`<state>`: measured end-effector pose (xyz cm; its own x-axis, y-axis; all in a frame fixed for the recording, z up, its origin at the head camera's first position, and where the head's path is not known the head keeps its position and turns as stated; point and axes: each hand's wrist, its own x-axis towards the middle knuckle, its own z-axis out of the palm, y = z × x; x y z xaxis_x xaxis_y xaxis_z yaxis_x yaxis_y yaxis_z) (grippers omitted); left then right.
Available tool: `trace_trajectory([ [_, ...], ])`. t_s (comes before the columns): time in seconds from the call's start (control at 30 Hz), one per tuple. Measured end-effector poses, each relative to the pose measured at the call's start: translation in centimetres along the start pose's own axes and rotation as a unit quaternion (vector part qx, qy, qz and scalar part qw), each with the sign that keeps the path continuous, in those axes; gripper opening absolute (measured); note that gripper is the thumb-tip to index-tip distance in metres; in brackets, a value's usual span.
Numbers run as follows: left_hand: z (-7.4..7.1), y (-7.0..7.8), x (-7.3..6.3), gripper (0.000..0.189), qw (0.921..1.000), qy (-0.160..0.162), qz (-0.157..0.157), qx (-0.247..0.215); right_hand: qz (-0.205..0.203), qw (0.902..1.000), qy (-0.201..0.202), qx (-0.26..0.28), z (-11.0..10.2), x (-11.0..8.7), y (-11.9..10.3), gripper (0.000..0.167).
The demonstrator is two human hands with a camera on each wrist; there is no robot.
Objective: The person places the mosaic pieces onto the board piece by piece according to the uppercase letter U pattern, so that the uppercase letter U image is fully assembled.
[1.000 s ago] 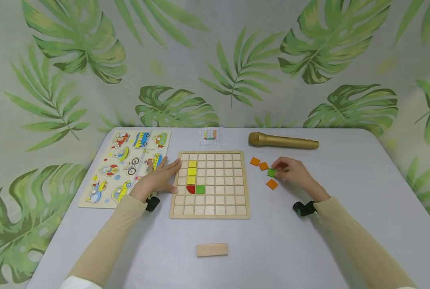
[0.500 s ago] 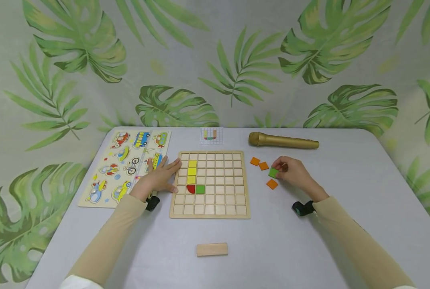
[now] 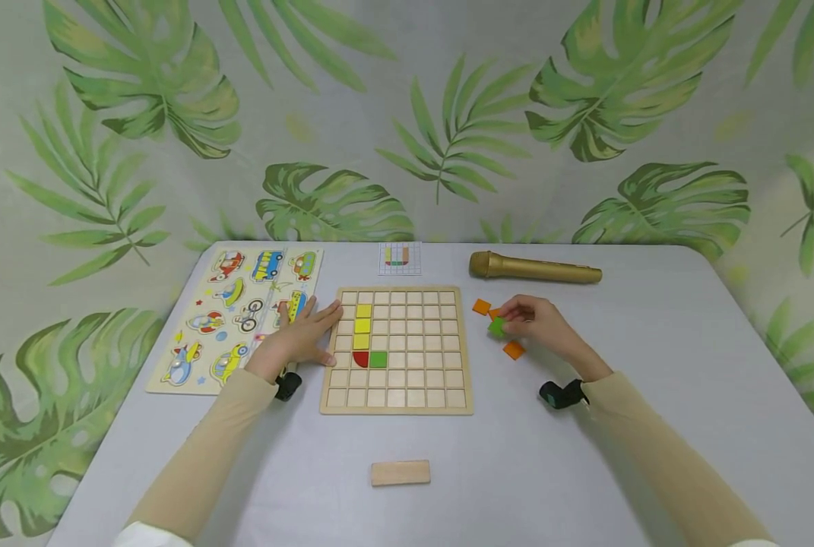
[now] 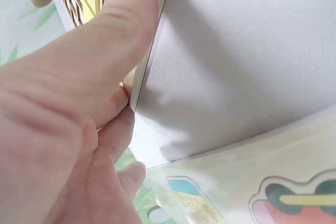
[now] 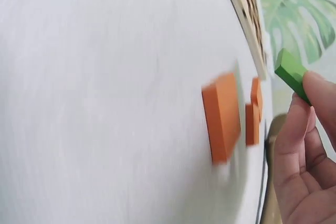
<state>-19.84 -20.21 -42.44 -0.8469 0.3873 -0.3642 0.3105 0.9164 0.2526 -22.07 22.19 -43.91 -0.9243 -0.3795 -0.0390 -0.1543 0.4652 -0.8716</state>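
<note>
My right hand pinches a green square tile between thumb and fingertips, above the table just right of the wooden grid board. Three orange tiles lie around it: one nearer me, one farther off, and one partly hidden behind the hand. With fingers spread, my left hand rests against the board's left edge. On the board, yellow tiles form a column. Below them sit a red quarter-round tile and, to its right, another green tile.
A picture puzzle board lies at the left, partly under the left hand and forearm. Behind the grid board is a small pattern card. A gold microphone lies at the back right, and a wooden block at the front.
My right hand has lifted the green tile from among the orange tiles and moved it slightly left, toward the grid board. The left hand has stayed in place.
</note>
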Motion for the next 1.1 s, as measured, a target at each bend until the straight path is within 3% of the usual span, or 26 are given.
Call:
trace_trajectory([
  [0.13, -0.1, 0.1, -0.2, 0.097, 1.0000, 0.002, 0.002, -0.002, 0.005, 0.9994, -0.022, 0.028, 1.6, 0.5, -0.7, 0.021],
  [0.43, -0.3, 0.4, -0.4, 0.095, 1.0000, 0.006, 0.001, -0.006, -0.042, 0.9954, -0.072, 0.046, 5.4, 2.0, -2.4, 0.016],
  [0.73, -0.3, 0.5, -0.4, 0.095, 1.0000, 0.005, 0.000, -0.006, -0.076, 0.9889, -0.121, 0.041, 8.9, 2.6, -7.3, 0.012],
  [1.1, -0.3, 0.4, -0.4, 0.094, 0.9999, 0.007, -0.003, -0.011, -0.096, 0.9832, -0.153, -0.027, 12.8, 4.9, -6.5, 0.009],
])
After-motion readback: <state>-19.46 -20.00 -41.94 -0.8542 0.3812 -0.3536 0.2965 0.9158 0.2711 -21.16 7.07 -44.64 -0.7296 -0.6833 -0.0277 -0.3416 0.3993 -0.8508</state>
